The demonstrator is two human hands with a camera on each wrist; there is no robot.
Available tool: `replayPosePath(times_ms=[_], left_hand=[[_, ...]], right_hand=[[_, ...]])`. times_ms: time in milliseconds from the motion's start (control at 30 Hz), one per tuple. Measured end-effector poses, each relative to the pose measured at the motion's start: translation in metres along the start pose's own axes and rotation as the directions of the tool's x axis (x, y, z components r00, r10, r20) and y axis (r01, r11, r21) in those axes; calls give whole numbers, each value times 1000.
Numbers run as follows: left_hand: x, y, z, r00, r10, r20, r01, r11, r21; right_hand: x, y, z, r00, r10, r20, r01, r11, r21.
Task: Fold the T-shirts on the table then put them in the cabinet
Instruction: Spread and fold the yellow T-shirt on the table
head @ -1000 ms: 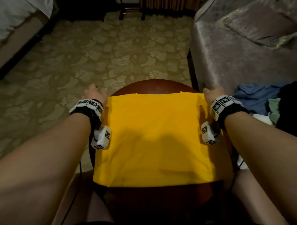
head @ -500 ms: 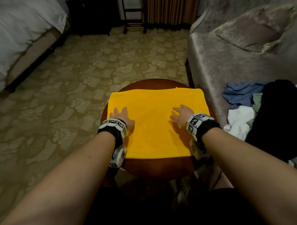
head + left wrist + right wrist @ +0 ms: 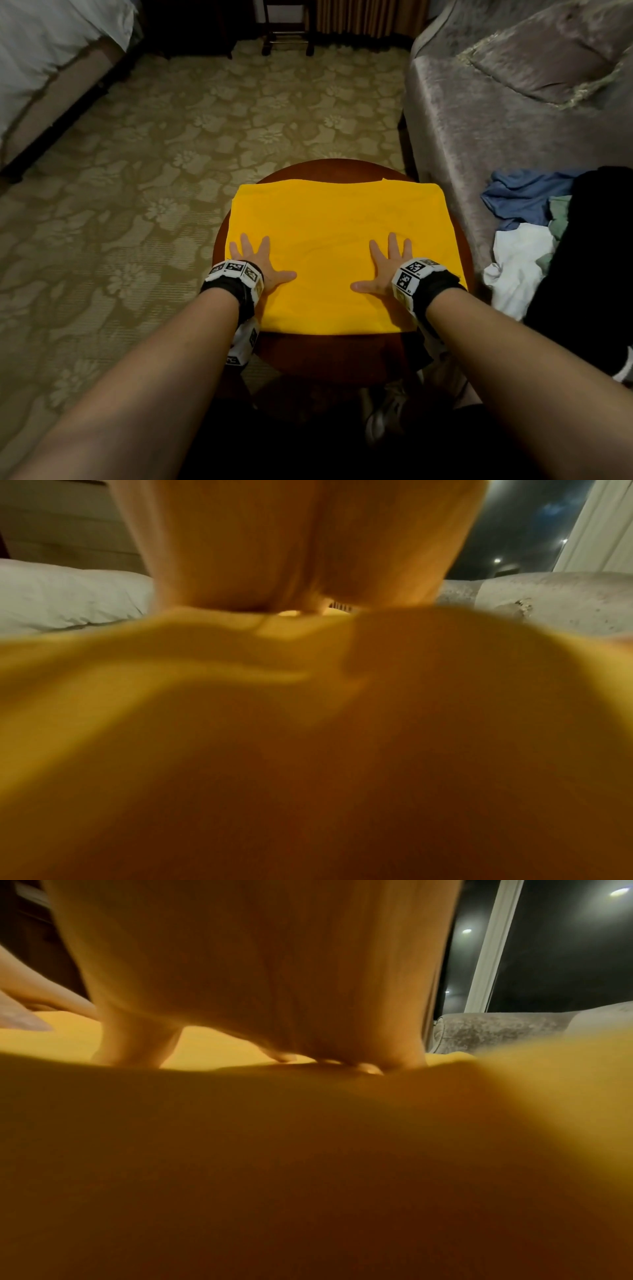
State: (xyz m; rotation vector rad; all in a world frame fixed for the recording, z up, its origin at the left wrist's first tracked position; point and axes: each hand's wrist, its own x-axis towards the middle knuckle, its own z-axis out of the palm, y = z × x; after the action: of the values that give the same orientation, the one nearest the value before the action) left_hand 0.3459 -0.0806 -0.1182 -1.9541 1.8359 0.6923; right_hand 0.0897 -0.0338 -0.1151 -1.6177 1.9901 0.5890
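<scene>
A yellow T-shirt (image 3: pixel 335 240) lies folded into a flat rectangle on a small round wooden table (image 3: pixel 329 356). My left hand (image 3: pixel 255 262) lies flat on its near left part, fingers spread and straight. My right hand (image 3: pixel 385 267) presses flat on its near right part, fingers spread too. Both wrist views are blurred: each shows my palm from below against yellow T-shirt cloth (image 3: pixel 308 750) (image 3: pixel 308 1150). No cabinet is in view.
A grey sofa (image 3: pixel 496 102) stands close on the right, with a heap of other clothes (image 3: pixel 534 233) in blue, white, green and black on its seat. A bed (image 3: pixel 41 61) is at the far left. Patterned carpet (image 3: pixel 171 154) surrounds the table.
Both hands have come from the shirt's far corners back to its near half and now lie flat on it. The shirt looks shorter than one second ago, folded over.
</scene>
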Motion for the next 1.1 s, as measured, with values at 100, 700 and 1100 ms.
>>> replayPosePath(times_ms=[100,700,1100], left_hand=[[-2,-2,2,1000,19,-24,-20,999,-45],[-4,-16,-28,961,-277,-22,155,603,-782],[-9,-26,-28,991,35,-127,-101,819,-565]], right_hand=[[0,-1,2,1000,2,-6,-2,1000,-8],[1,-1,2,1000,-3,-8,3,1000,-30],[-5,-1,-9,1000,-11,3,11,1000,22]])
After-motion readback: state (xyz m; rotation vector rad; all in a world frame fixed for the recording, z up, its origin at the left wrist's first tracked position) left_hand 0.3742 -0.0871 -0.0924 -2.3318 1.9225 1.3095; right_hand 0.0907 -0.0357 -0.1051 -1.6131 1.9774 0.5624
